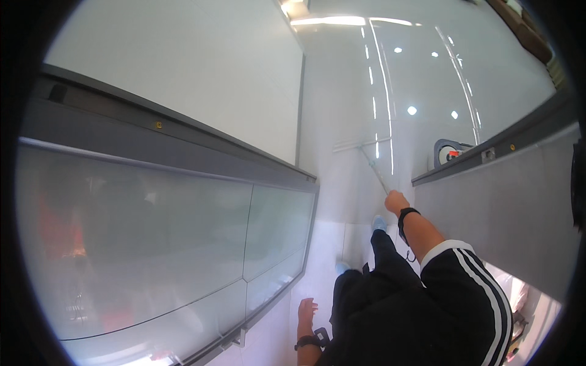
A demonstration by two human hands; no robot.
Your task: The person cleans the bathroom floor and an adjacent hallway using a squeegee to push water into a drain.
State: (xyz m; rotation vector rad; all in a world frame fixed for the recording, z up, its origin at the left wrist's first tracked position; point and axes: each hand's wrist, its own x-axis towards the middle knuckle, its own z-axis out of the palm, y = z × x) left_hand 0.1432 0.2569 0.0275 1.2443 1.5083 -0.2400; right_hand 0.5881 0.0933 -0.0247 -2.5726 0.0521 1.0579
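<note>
My right hand (396, 202) is closed around the upper part of a thin mop handle (377, 174). A pale, wide, flat mop head (361, 144) lies on the glossy floor ahead of it, set crosswise to the handle. Its surface is faint against the light tiles. Down by my left side, my left hand (307, 312) hangs with loosely bent fingers and nothing in it. Dark straps ring both wrists, and a small black device (322, 336) sits at the left one. My light blue shoes (379, 223) stand on the tiles, one ahead of the other.
Left of me is a glossy panelled door (174, 228) with a metal handle (241, 337). A grey wall panel (494, 210) borders the right. Beyond it stands a grey object (442, 153) with a white round part and an orange piece. Brown furniture (522, 29) is at upper right.
</note>
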